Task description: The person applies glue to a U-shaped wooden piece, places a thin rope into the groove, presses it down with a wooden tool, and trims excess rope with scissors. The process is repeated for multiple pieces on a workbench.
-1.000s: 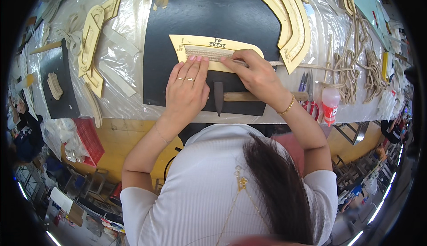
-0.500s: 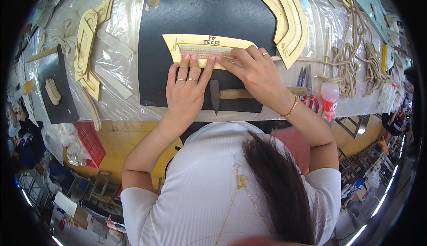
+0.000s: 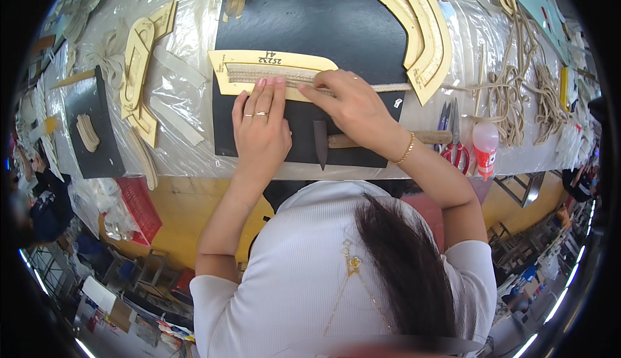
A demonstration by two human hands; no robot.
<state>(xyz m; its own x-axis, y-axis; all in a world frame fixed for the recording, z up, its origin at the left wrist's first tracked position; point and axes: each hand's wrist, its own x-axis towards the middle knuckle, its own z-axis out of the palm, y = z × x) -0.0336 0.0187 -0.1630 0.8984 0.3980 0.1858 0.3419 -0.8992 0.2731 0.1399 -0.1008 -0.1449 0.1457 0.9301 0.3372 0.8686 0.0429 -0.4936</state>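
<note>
On the black mat (image 3: 304, 21) lies a pale yellow template (image 3: 242, 55), its left end jutting past the mat's edge. Beige braided cord (image 3: 259, 73) lines its long slot. My left hand (image 3: 262, 131) rests on the template's near side, fingers stretched with the tips pressing the braid. At the slot's right end, my right hand (image 3: 356, 109) has its fingers closed on the cord, which runs out to the right. What its fingertips pinch is partly hidden. Just below that hand lies a hammer (image 3: 321, 144), its wooden handle passing under my right wrist.
Curved yellow templates (image 3: 427, 41) lie at the far right of the mat, with smaller ones (image 3: 136, 60) at left. Scissors (image 3: 456, 144), a red-and-clear bottle (image 3: 485, 147) and tangled cords (image 3: 511, 99) are on the right. A small dark board (image 3: 94, 118) sits at left.
The template with its braid has slid left across the mat. My left hand has shifted left, fingers closer together, and my right hand has moved left and nearer the front.
</note>
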